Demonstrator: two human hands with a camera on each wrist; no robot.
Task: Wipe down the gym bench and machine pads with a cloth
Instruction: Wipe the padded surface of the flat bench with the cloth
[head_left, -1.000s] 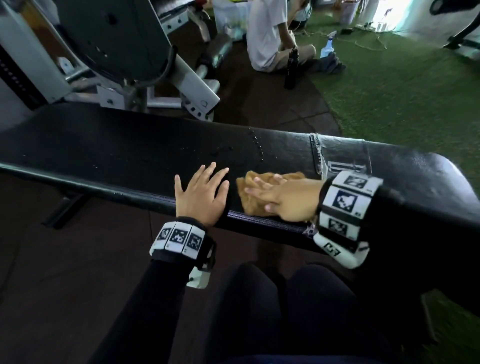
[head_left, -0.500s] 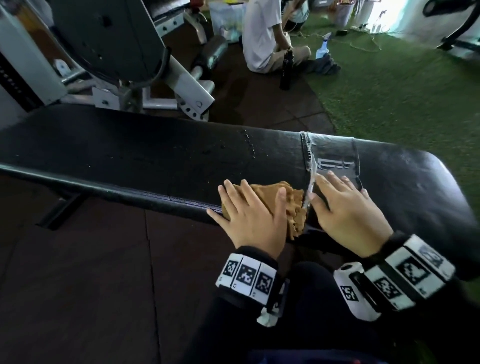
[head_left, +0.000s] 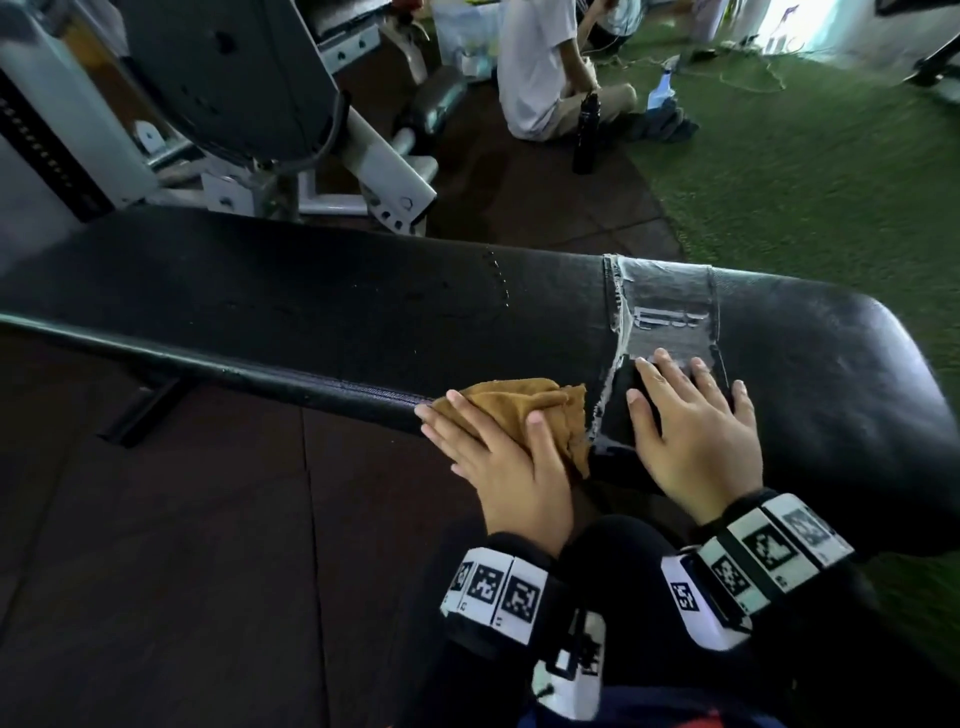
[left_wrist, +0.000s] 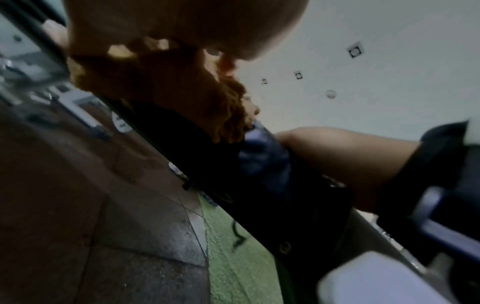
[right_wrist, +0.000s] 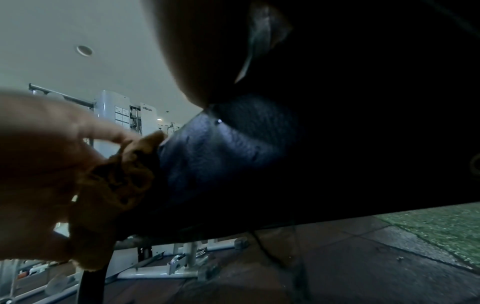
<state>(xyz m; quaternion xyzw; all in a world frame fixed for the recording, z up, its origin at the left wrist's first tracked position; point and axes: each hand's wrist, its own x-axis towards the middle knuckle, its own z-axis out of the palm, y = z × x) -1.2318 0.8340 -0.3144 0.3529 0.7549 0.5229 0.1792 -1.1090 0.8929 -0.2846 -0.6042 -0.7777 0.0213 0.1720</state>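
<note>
Shifted since half a second ago: left hand (head_left: 498, 457) and cloth (head_left: 524, 410), both now lower on the near edge of the bench (head_left: 311, 312), cloth partly hanging over the side.

- Left hand: lying flat on the tan cloth, fingers straight, spread, pressing it against the bench edge.
- Right hand (head_left: 696, 436): resting palm-down just beside the cloth, fingers extended and holding nothing, fingertips reaching onto the grey tape patch (head_left: 670, 306) that wraps the black pad.
- Machine frame (head_left: 363, 171): standing behind the bench.
- Seated person (head_left: 535, 67): sitting on the floor beyond, near a black bottle (head_left: 586, 132) and a spray bottle (head_left: 661, 88) on green turf (head_left: 831, 182).
</note>
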